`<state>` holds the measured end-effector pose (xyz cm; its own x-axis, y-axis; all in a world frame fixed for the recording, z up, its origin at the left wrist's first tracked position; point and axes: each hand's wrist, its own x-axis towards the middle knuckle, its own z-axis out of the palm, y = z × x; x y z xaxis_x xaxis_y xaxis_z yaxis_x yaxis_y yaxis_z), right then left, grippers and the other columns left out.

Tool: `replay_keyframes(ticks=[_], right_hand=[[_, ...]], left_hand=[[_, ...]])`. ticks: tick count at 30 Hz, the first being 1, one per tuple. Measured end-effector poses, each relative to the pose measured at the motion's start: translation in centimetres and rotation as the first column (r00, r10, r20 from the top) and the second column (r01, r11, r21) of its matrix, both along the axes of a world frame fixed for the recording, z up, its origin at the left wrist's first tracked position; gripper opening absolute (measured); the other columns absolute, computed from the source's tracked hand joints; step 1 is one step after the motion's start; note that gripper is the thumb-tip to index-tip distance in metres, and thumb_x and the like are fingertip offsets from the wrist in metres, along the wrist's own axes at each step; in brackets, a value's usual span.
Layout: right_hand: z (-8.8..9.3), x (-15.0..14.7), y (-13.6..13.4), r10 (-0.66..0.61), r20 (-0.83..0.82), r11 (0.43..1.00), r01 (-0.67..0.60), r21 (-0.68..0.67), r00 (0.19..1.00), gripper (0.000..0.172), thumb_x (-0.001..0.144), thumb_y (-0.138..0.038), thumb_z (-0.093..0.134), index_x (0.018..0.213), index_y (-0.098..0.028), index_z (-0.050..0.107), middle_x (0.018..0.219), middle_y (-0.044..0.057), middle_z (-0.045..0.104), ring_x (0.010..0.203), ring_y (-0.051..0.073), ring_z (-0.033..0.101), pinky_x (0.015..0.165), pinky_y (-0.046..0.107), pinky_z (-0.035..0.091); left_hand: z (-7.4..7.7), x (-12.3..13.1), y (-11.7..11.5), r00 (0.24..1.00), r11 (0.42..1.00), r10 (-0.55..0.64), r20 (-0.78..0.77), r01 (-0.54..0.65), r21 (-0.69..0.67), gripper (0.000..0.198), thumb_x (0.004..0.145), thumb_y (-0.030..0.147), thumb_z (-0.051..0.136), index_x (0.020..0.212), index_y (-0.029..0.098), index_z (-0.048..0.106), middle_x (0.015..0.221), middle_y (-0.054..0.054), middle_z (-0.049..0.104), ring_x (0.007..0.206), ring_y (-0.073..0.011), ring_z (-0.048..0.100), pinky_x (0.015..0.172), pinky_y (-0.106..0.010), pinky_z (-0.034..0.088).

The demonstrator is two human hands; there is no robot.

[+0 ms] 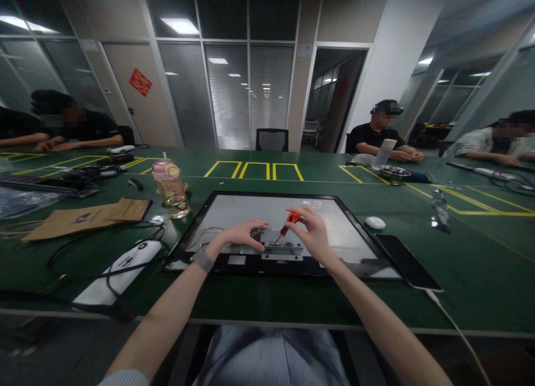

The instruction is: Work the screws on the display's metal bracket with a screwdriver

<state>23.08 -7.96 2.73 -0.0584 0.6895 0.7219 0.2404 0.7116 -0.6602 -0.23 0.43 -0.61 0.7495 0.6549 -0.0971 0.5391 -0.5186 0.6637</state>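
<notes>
The person is working on the back of a flat display panel [334,224] that is lying face down on the green table [292,302], close to the near edge. The right hand [311,227] is pinching a small orange-handled screwdriver [290,218] between thumb and fingertips, and is tilting it so the tip is pointing down and left towards the metal bracket [282,251] at the panel's lower middle. The left hand [244,233] is resting just beside that bracket with its fingers curled down. Whether it is gripping a small part or only bracing the panel cannot be told. By the look of it, a screw at the bracket is being turned, though the screw itself is too small to see. This step seems to be calling for a tip seated squarely, light downward pressure and a steady panel. A pink-capped bottle [170,188] is standing off the panel's left corner, and a dark phone [407,261] is lying just off its right edge. Other people are sitting at the far side.
</notes>
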Motion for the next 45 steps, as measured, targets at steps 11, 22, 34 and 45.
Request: replay_keyframes(ticks=[11,22,34,45], right_hand=[[-0.5,0.0,0.6,0.116,-0.121,0.985,-0.13,-0.114,0.986,0.032,0.082,-0.032,0.065,0.113,-0.026,0.063,0.1,0.006,0.066,0.089,0.02,0.065,0.084,0.038,0.054],[-0.1,0.8,0.9,0.34,-0.274,0.895,-0.398,-0.198,0.9,0.033,0.09,-0.037,0.053,0.122,-0.029,0.059,0.121,0.006,0.062,0.103,0.023,0.063,0.095,0.047,0.047],[0.4,0.6,0.2,0.098,-0.091,0.991,-0.105,-0.082,0.991,0.019,0.087,-0.036,0.059,0.096,-0.024,0.07,0.096,0.006,0.065,0.093,0.022,0.062,0.085,0.04,0.051],[-0.3,1.0,1.1,0.126,-0.15,0.979,-0.147,-0.14,0.981,0.018,0.079,-0.034,0.069,0.095,-0.026,0.07,0.092,0.003,0.065,0.084,0.018,0.063,0.075,0.031,0.054]], left_hand=[[-0.3,-0.1,0.4,0.999,1.0,-0.022,-0.028,0.022,0.022,0.079,0.063,0.051,0.076,0.133,0.028,0.047,0.152,-0.003,0.03,0.143,-0.0281,0.016,0.117,-0.044,0.015],[0.1,0.1,0.0,1.0,1.0,-0.006,-0.011,0.006,0.022,0.08,0.062,0.051,0.076,0.132,0.025,0.048,0.151,-0.005,0.033,0.143,-0.0279,0.018,0.117,-0.042,0.015],[0.1,0.1,-0.1,1.0,1.0,0.005,-0.02,-0.005,-0.003,0.082,0.062,0.056,0.074,0.133,0.028,0.047,0.151,-0.003,0.032,0.143,-0.0296,0.017,0.117,-0.045,0.015],[0.4,0.4,-0.4,1.0,1.0,0.009,-0.029,-0.009,0.016,0.08,0.063,0.052,0.075,0.133,0.026,0.047,0.15,-0.005,0.034,0.141,-0.0293,0.022,0.116,-0.043,0.017]])
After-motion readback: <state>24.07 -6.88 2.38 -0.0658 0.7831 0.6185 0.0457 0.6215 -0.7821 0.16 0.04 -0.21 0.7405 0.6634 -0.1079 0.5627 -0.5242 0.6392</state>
